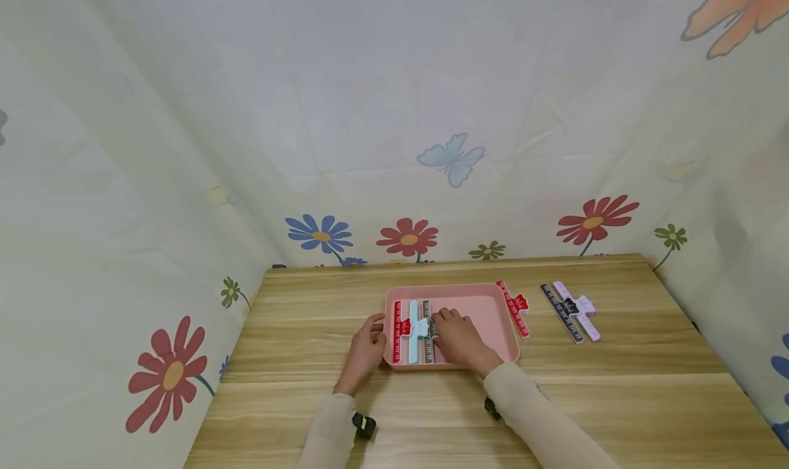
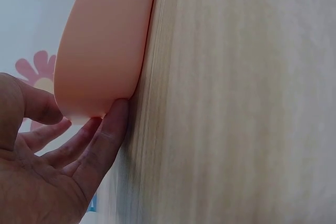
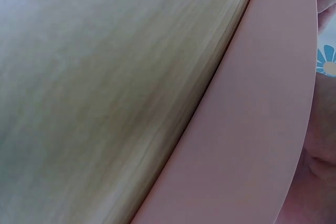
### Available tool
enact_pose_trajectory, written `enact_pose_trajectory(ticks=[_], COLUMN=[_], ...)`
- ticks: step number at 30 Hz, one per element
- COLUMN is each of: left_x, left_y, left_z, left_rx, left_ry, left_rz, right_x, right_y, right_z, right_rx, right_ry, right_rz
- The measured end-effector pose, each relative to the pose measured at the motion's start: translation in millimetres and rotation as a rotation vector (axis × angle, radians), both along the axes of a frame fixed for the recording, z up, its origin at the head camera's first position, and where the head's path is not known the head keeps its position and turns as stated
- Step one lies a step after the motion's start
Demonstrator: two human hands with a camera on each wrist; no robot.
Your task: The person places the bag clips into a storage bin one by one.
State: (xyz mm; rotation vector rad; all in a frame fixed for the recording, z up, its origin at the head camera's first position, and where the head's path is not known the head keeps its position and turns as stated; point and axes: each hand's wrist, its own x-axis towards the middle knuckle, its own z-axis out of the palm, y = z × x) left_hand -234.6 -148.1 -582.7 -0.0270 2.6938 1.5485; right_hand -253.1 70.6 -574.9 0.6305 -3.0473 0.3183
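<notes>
My left hand (image 1: 365, 352) rests its fingers against the outer left wall of a pink tray (image 1: 493, 325); the left wrist view shows the fingertips (image 2: 116, 116) on that wall, low by the table. Inside the tray's left part lie a red clip (image 1: 397, 346), a pale blue clip (image 1: 414, 349) and a black clip (image 1: 428, 352), side by side, each with a piano-key pattern. Reaching over the near rim, my right hand (image 1: 459, 335) holds the black clip by its handle, which the fingers partly hide. In the right wrist view the tray wall hides most of this hand.
Another red clip (image 1: 516, 315) lies slanted along the tray's right rim. Farther right on the wooden table (image 1: 629, 387), a second black clip (image 1: 561, 313) lies against a lilac clip (image 1: 588, 322). A flower-printed cloth (image 1: 370, 202) hangs behind the table.
</notes>
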Motion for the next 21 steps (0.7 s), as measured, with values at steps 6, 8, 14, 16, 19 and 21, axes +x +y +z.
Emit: enact_pose_trajectory(ticks=[6,8,14,16,19,21], left_x=[0.0,0.2,0.7,0.9,0.5,-0.1], left_y=[-0.7,-0.7,-0.3,-0.3,-0.4,-0.5], left_z=[0.1,0.1,0.4,-0.1,-1.1,-1.5], left_rx=[-0.008,-0.008,-0.009,-0.011,-0.014,-0.012], left_ry=[0.001,0.000,0.017,0.019,0.018,0.016], left_rz=[-0.001,0.000,-0.002,-0.005,-0.008,-0.008], right_x=[-0.9,-0.8,-0.1,0.2,0.7,1.3], right_y=[-1.0,-0.4,1.8,3.3,7.0,10.4], right_z=[-0.2,-1.1,0.2,1.6,4.0,6.7], right_rx=[-0.024,-0.037,-0.067,-0.059,-0.049,-0.048], right_ry=[0.000,-0.001,-0.027,-0.041,-0.058,-0.067], right_rz=[0.000,0.000,0.004,0.001,-0.015,-0.033])
